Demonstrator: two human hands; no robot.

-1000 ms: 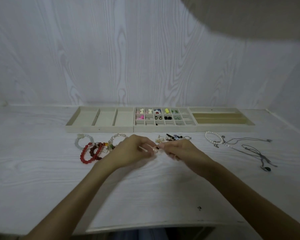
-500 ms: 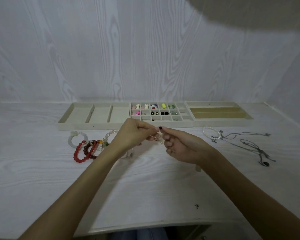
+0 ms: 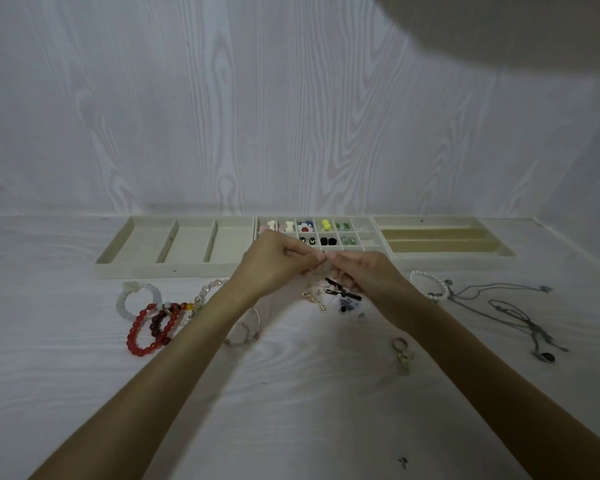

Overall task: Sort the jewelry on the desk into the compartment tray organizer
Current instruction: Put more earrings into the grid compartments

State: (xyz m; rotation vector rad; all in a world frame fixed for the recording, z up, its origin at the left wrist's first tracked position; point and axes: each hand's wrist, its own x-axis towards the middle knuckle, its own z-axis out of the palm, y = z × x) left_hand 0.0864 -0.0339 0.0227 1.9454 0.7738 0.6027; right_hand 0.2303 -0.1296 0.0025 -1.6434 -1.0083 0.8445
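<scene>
My left hand [image 3: 276,263] and my right hand [image 3: 364,277] meet fingertip to fingertip just in front of the cream tray organizer [image 3: 174,270], pinching one tiny piece of jewelry [image 3: 323,259] between them; it is too small to identify. The tray's middle grid [image 3: 368,242] holds several small earrings in its cells. Below the hands lies a heap of small earrings [image 3: 340,299]. Red bead bracelets [image 3: 149,327] and a pale bracelet [image 3: 132,299] lie at the left. A pearl bracelet [image 3: 426,284] and thin chain necklaces [image 3: 506,310] lie at the right.
The tray's left section [image 3: 184,242] has three long compartments; its right section [image 3: 440,239] has long slots. A clear bead bracelet [image 3: 243,332] lies under my left wrist, and a ring with a charm [image 3: 400,351] beside my right forearm. The wall stands right behind the tray.
Both hands have lifted off the desk and moved toward the tray, still pinching the small piece together. The view has tilted, uncovering the earring heap and the ring.
</scene>
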